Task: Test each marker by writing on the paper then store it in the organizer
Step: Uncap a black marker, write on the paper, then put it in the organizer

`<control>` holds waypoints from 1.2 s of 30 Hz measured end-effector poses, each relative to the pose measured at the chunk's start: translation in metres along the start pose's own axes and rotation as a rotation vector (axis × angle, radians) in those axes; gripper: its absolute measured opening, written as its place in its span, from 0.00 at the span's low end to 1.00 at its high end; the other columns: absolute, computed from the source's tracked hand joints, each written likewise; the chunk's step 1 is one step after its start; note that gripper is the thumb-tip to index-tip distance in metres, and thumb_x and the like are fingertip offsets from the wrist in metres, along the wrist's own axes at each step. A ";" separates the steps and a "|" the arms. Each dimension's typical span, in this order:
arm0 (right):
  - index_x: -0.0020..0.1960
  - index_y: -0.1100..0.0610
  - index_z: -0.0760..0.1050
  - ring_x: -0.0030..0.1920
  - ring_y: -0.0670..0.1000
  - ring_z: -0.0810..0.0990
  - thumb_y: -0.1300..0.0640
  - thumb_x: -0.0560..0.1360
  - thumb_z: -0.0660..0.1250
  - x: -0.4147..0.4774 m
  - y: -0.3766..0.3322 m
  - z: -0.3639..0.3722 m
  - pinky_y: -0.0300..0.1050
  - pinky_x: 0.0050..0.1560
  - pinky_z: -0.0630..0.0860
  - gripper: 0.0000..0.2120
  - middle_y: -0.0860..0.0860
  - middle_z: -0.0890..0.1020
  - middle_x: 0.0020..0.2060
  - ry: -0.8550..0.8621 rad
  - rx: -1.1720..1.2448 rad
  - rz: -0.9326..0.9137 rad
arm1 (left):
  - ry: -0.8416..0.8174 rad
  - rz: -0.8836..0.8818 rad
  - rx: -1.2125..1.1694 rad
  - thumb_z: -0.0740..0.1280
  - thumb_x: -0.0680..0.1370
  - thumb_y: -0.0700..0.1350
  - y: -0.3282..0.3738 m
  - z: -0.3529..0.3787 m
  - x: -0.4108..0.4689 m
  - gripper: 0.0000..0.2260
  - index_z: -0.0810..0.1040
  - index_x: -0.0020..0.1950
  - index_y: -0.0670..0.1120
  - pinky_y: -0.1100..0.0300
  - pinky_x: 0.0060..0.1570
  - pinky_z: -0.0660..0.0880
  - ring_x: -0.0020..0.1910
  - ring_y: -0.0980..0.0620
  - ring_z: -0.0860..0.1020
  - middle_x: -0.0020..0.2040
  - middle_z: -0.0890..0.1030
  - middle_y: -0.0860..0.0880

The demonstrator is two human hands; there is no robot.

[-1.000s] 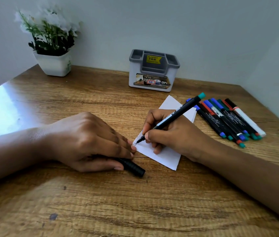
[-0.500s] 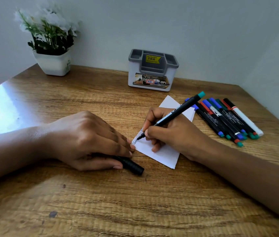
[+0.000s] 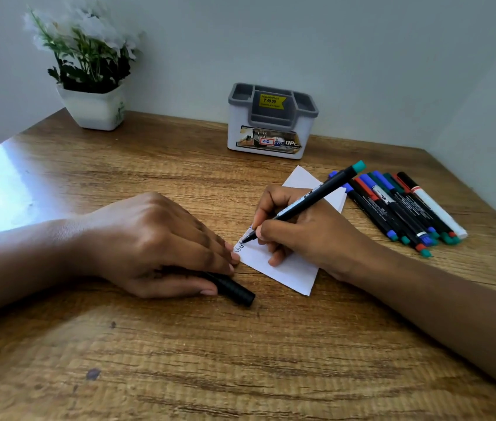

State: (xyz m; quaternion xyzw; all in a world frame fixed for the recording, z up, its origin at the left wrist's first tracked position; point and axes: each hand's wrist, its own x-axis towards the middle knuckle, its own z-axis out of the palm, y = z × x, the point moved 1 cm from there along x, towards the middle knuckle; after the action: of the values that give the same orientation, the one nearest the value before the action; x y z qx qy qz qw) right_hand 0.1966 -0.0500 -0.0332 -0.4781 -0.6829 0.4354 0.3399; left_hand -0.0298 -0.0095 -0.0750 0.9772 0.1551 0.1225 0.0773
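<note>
Looking from my remote seat across the brown wood-grain table (image 3: 179, 360), I start at the far left corner, where a white square pot of white flowers (image 3: 91, 107) stands against the wall. Nearer me, the left hand (image 3: 161, 244) lies palm down with its forearm flat on the wood. Its fingers are curled over a black ribbed marker cap (image 3: 236, 292) and the thumb runs along the cap's near side, so only the cap's end pokes out. The fingertips (image 3: 234, 256) touch the left edge of the paper. At the back, a grey-and-white plastic organizer (image 3: 271, 147) sits by the wall, well apart from both hands. The small white sheet of paper (image 3: 289, 271) lies at an angle in the middle, with a little handwriting at its left corner. The right hand (image 3: 310, 235) rests on it, thumb and forefinger pinching a black marker with a teal end (image 3: 316, 197) low on the barrel. The tip is on the paper and the barrel tilts up to the right. Further right, a row of capped markers in blue, red, green and white (image 3: 398, 208) lies side by side on the table.
</note>
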 end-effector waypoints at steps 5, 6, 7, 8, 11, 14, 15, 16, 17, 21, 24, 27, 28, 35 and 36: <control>0.39 0.62 0.74 0.27 0.45 0.76 0.67 0.72 0.65 0.000 0.000 0.000 0.41 0.29 0.77 0.03 0.52 0.76 0.29 0.028 -0.018 -0.002 | -0.002 -0.005 -0.005 0.62 0.80 0.59 0.000 0.000 0.000 0.08 0.73 0.58 0.61 0.48 0.50 0.79 0.54 0.53 0.82 0.52 0.84 0.57; 0.40 0.62 0.74 0.27 0.45 0.76 0.66 0.72 0.65 0.000 0.000 0.000 0.42 0.29 0.78 0.03 0.52 0.76 0.29 0.031 -0.021 -0.002 | 0.002 -0.008 -0.012 0.62 0.80 0.59 0.000 0.001 0.000 0.08 0.73 0.58 0.61 0.48 0.50 0.80 0.54 0.53 0.82 0.52 0.84 0.57; 0.39 0.62 0.74 0.27 0.45 0.76 0.66 0.71 0.65 0.000 0.000 0.000 0.42 0.30 0.78 0.03 0.52 0.76 0.29 0.034 -0.021 0.001 | 0.005 -0.011 -0.017 0.62 0.80 0.59 0.001 0.001 0.000 0.08 0.72 0.58 0.61 0.48 0.50 0.80 0.54 0.53 0.82 0.52 0.84 0.57; 0.39 0.61 0.74 0.27 0.45 0.76 0.66 0.72 0.65 0.000 0.000 0.000 0.42 0.30 0.78 0.03 0.52 0.77 0.29 0.038 -0.022 0.004 | 0.007 -0.009 -0.015 0.62 0.80 0.59 0.001 0.001 0.001 0.09 0.72 0.58 0.61 0.48 0.50 0.80 0.54 0.53 0.83 0.51 0.84 0.56; 0.39 0.60 0.74 0.27 0.45 0.77 0.65 0.71 0.65 0.000 -0.001 0.000 0.41 0.29 0.78 0.04 0.52 0.77 0.29 0.044 -0.025 0.005 | 0.014 -0.013 -0.017 0.62 0.80 0.60 0.001 0.001 0.000 0.09 0.73 0.58 0.60 0.48 0.50 0.80 0.53 0.52 0.83 0.51 0.84 0.56; 0.39 0.60 0.74 0.27 0.45 0.77 0.66 0.72 0.65 0.000 -0.001 0.000 0.40 0.29 0.77 0.04 0.52 0.77 0.29 0.035 -0.019 0.009 | 0.016 -0.016 -0.010 0.62 0.79 0.60 0.000 0.001 0.000 0.09 0.72 0.58 0.60 0.48 0.50 0.80 0.53 0.52 0.83 0.50 0.84 0.56; 0.39 0.60 0.74 0.27 0.45 0.76 0.66 0.72 0.65 0.001 -0.001 0.000 0.39 0.28 0.77 0.04 0.52 0.77 0.29 0.036 -0.014 0.008 | 0.012 -0.013 -0.008 0.62 0.79 0.59 0.000 0.001 0.000 0.09 0.72 0.58 0.60 0.48 0.50 0.79 0.53 0.52 0.83 0.51 0.84 0.56; 0.39 0.61 0.74 0.26 0.45 0.76 0.66 0.72 0.65 0.001 -0.001 0.000 0.39 0.28 0.77 0.04 0.52 0.76 0.29 0.040 -0.010 0.007 | 0.011 -0.008 -0.005 0.62 0.80 0.59 0.000 0.001 0.000 0.09 0.72 0.58 0.60 0.48 0.51 0.79 0.54 0.52 0.83 0.51 0.84 0.56; 0.39 0.61 0.74 0.26 0.44 0.76 0.66 0.72 0.65 0.001 -0.001 0.001 0.39 0.27 0.76 0.04 0.52 0.76 0.29 0.046 -0.009 0.005 | 0.008 -0.008 -0.001 0.62 0.80 0.59 -0.001 0.001 0.000 0.09 0.72 0.58 0.60 0.48 0.51 0.79 0.54 0.52 0.83 0.51 0.84 0.56; 0.38 0.61 0.74 0.26 0.45 0.76 0.65 0.73 0.65 0.001 0.000 0.001 0.40 0.27 0.77 0.05 0.50 0.76 0.28 0.062 -0.008 0.002 | 0.008 -0.034 0.015 0.62 0.79 0.61 -0.003 0.003 -0.001 0.11 0.73 0.57 0.57 0.49 0.50 0.79 0.52 0.51 0.83 0.49 0.84 0.55; 0.38 0.60 0.73 0.26 0.45 0.75 0.65 0.73 0.65 0.001 -0.001 0.002 0.39 0.27 0.76 0.06 0.52 0.75 0.28 0.064 -0.006 0.010 | 0.033 -0.018 -0.021 0.61 0.79 0.61 0.003 -0.001 0.000 0.10 0.74 0.56 0.58 0.48 0.50 0.80 0.51 0.50 0.83 0.48 0.85 0.55; 0.37 0.59 0.72 0.26 0.45 0.74 0.66 0.73 0.64 0.002 -0.003 0.001 0.38 0.26 0.75 0.07 0.52 0.75 0.28 0.051 0.039 0.059 | 0.077 -0.006 -0.042 0.61 0.79 0.60 0.011 -0.008 0.004 0.10 0.75 0.54 0.57 0.47 0.47 0.80 0.48 0.49 0.84 0.46 0.85 0.54; 0.36 0.59 0.71 0.26 0.45 0.73 0.66 0.73 0.63 0.002 -0.004 -0.001 0.38 0.26 0.75 0.08 0.52 0.74 0.27 0.044 0.118 0.092 | 0.092 0.012 -0.050 0.62 0.79 0.59 0.014 -0.012 0.006 0.09 0.75 0.53 0.57 0.47 0.47 0.81 0.48 0.49 0.84 0.46 0.85 0.54; 0.42 0.56 0.75 0.26 0.44 0.71 0.66 0.75 0.62 -0.003 -0.021 -0.022 0.37 0.25 0.74 0.08 0.50 0.74 0.28 0.122 0.563 0.035 | 0.294 0.071 -0.276 0.71 0.75 0.46 0.023 -0.033 0.023 0.10 0.84 0.53 0.43 0.62 0.50 0.80 0.54 0.58 0.83 0.53 0.85 0.49; 0.43 0.56 0.75 0.27 0.44 0.71 0.67 0.74 0.62 -0.004 -0.024 -0.024 0.37 0.25 0.74 0.08 0.50 0.73 0.28 0.133 0.530 -0.020 | 0.334 0.042 -0.287 0.71 0.74 0.46 0.022 -0.032 0.022 0.11 0.84 0.53 0.42 0.63 0.52 0.79 0.56 0.58 0.82 0.54 0.85 0.48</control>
State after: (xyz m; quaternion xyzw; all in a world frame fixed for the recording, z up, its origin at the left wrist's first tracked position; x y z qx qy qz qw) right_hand 0.2102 -0.0517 -0.0018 -0.3932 -0.5259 0.5634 0.5015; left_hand -0.0112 -0.0194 -0.0356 0.9254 0.1265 0.3049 0.1862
